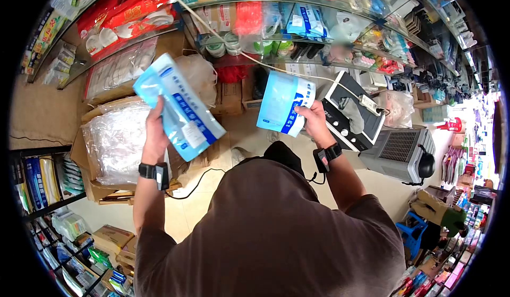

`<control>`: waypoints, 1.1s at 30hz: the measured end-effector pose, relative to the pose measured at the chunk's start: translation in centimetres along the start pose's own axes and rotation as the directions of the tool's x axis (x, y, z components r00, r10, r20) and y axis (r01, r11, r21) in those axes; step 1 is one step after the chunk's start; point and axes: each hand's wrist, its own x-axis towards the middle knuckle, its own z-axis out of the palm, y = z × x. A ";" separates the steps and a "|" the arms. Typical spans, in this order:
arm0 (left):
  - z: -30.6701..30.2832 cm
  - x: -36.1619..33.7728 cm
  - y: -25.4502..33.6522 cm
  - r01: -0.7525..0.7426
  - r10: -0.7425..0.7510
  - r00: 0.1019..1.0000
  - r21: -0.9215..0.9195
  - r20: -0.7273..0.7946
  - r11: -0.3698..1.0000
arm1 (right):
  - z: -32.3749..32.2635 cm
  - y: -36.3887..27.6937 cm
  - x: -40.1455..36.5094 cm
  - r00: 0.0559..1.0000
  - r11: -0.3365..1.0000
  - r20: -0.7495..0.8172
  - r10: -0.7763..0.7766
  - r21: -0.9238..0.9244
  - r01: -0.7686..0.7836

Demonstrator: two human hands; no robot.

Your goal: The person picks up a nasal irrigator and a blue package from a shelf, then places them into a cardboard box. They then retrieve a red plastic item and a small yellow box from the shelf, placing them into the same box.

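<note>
My left hand (155,132) grips a long light-blue plastic packet (179,106), tilted, with a dark-blue printed band and a small white label. In my right hand (314,117) is a shorter light-blue packet (277,103) with dark-blue lettering, pinched at its right edge by the thumb and fingers. Both packets look sealed and are held up, apart from each other, in front of the shelves. What lies inside them cannot be made out. Each wrist wears a black strap with a small device.
Glass shelves (297,58) of packaged goods stand ahead. An open carton (87,161) holds clear plastic-wrapped items (119,140) at left. At right are a black-topped appliance with a grey cloth (351,115) and a grey air cooler (401,151). A person (438,209) is behind at far right.
</note>
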 end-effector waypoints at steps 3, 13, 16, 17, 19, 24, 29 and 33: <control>6.8 1.1 -1.6 0.175 -0.166 0.978 -0.065 0.127 0.982 | -2.1 -0.6 -0.3 1.000 0.999 0.007 -0.005 0.036 0.005; 18.4 4.7 -7.3 0.293 -0.302 0.895 0.078 0.329 0.953 | -6.8 -3.4 -0.6 0.988 0.997 -0.156 -0.005 0.080 0.017; 20.9 5.0 -8.2 0.253 -0.306 0.916 0.218 0.259 0.942 | -7.3 -3.6 -0.6 0.985 0.996 -0.170 0.040 0.089 -0.025; 21.0 5.7 -8.9 0.290 -0.346 0.896 0.223 0.279 0.931 | -7.2 -3.7 -0.6 0.984 0.997 -0.173 0.037 0.077 -0.024; 21.7 6.4 -9.9 0.310 -0.369 0.863 0.216 0.345 0.926 | -7.7 -3.4 -0.7 0.991 0.996 -0.130 0.035 0.090 -0.023; 24.9 6.9 -11.7 0.265 -0.381 0.857 0.336 0.347 0.904 | -6.7 -3.9 -1.1 0.995 0.994 -0.090 0.045 0.107 -0.035; 26.4 7.6 -14.4 0.215 -0.313 0.893 0.305 0.323 0.928 | -7.0 -3.4 -1.9 0.966 0.991 -0.251 0.062 0.128 -0.031; 27.4 7.2 -15.1 0.204 -0.318 0.911 0.383 0.263 0.901 | -6.0 -3.8 -1.5 0.997 0.993 -0.016 -0.070 0.096 0.071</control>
